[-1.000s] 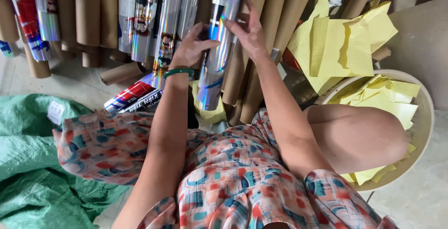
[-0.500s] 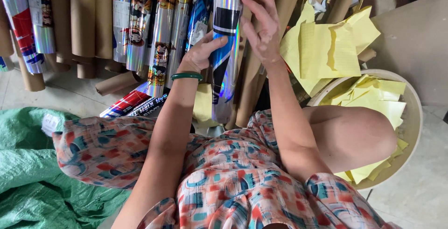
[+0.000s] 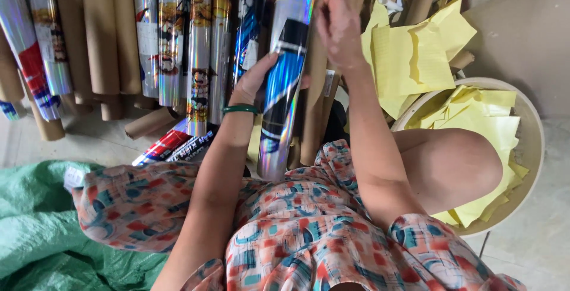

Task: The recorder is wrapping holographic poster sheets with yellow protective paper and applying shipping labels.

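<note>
Shiny foil tube, now upright between both hands, clear of the stack.

From my feed, the left hand has its grip wrapped around the tube's middle, while the right hand has slid up to pinch near the top; a second ago the tube leaned lower among the others. I read that as pulled free over the lap. Just behind stand foil rolls and cardboard tubes; yellow paper sheets fill the round basket at right; a green tarp lies left.
</note>
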